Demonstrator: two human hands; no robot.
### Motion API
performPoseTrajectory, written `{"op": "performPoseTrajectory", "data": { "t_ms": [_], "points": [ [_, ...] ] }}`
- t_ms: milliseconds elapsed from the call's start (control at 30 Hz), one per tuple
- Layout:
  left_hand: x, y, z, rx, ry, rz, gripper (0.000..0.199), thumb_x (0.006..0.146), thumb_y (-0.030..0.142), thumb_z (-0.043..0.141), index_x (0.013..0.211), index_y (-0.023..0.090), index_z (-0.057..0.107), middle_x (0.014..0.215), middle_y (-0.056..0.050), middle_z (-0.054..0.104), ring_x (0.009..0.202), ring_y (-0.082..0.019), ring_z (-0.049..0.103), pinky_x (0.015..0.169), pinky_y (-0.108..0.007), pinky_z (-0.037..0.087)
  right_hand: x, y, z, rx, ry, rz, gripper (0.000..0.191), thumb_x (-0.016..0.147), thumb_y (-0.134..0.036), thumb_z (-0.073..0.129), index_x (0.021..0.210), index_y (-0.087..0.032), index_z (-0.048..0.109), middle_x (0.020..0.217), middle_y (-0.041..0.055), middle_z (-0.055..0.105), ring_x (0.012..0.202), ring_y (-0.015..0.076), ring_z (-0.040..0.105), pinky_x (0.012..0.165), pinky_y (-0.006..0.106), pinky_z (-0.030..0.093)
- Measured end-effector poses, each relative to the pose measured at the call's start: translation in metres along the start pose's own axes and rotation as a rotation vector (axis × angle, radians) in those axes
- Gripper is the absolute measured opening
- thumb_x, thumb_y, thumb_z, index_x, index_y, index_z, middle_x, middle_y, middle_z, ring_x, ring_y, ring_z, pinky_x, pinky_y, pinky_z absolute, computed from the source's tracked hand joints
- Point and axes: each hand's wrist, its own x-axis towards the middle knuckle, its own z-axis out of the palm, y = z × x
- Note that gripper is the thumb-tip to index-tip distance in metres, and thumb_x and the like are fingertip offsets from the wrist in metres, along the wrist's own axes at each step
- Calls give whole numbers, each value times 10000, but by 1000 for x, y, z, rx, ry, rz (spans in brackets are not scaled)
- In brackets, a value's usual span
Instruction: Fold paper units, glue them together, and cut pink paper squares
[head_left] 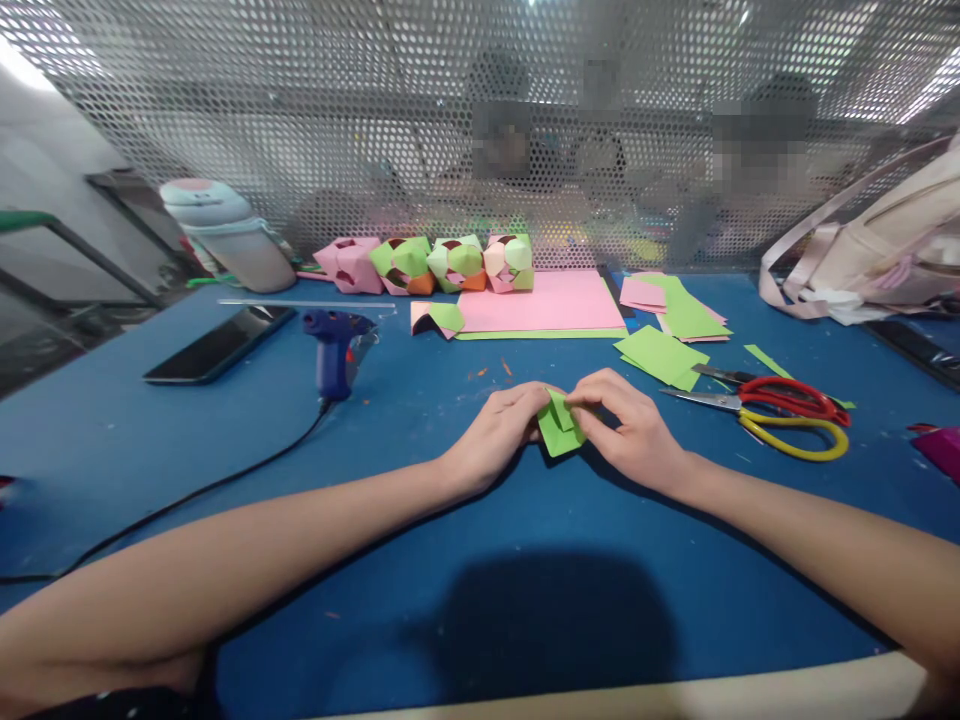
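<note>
Blue table (pixel 525 600). Left of the grip: glue gun (pixel 334 350), phone (pixel 217 345). Right of it: scissors (pixel 780 415), green sheets (pixel 660 355). Beyond it: pink sheet (pixel 540 300), paper cubes (pixel 427 262), bottle (pixel 225 240).

Middle of the table (pixel 450 620): the folded paper (pixel 561 428) lies between both hands, left hand (pixel 504 428) at its nine o'clock, right hand (pixel 630 425) at its three. Scissors (pixel 780 415) lie further out at three o'clock, near a loose paper square (pixel 661 356) at one. At twelve, a paper stack (pixel 540 303), and behind it a row of paper cubes (pixel 427 264) along the mesh screen (pixel 480 120). At ten o'clock stands the glue gun (pixel 335 350), the phone (pixel 217 345) beyond it to the left.
</note>
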Motion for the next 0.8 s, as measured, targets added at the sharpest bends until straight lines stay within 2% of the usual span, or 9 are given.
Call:
{"op": "performPoseTrajectory", "data": {
  "t_ms": [100,200,333,433,567,800],
  "points": [
    [0,-2,-1,-148,-62,-32,273,892,347,461,939,172,665,846,-22,619,765,-142,560,695,-246,466,0,0,0,-12,-1,18,169,898,-110,508,1008,-206,593,932,55,599,892,167,573,779,334,485],
    [0,-1,-2,-176,-68,-42,256,879,312,461,943,170,664,873,-21,627,803,-155,566,734,-264,468,0,0,0,-19,0,32,159,905,-116,499,1004,-206,584,933,55,597,888,166,571,777,332,484],
    [-1,7,-2,19,-45,-24,213,808,215,490,916,160,666,823,-6,621,772,-148,551,724,-254,449,0,0,1,-25,2,54,133,911,-137,504,1002,-205,574,929,54,586,862,162,567,750,321,481],
    [-2,10,-2,163,-11,24,194,815,265,553,932,155,662,801,-1,610,762,-141,538,710,-241,427,0,1,2,-24,5,49,127,913,-145,510,1007,-203,572,920,50,580,853,158,563,741,313,477],
    [-2,8,-3,207,-22,77,278,867,397,553,959,154,652,789,-7,600,740,-137,534,684,-236,421,-1,2,2,-23,-2,51,135,917,-143,500,1011,-207,574,929,50,582,868,161,568,760,318,477],
    [-1,5,-5,276,-20,134,246,904,344,501,944,169,669,896,-20,663,830,-151,575,762,-240,434,-1,1,1,-15,-9,58,124,919,-170,509,1016,-209,576,913,45,575,839,159,557,738,310,471]
  ]
}}
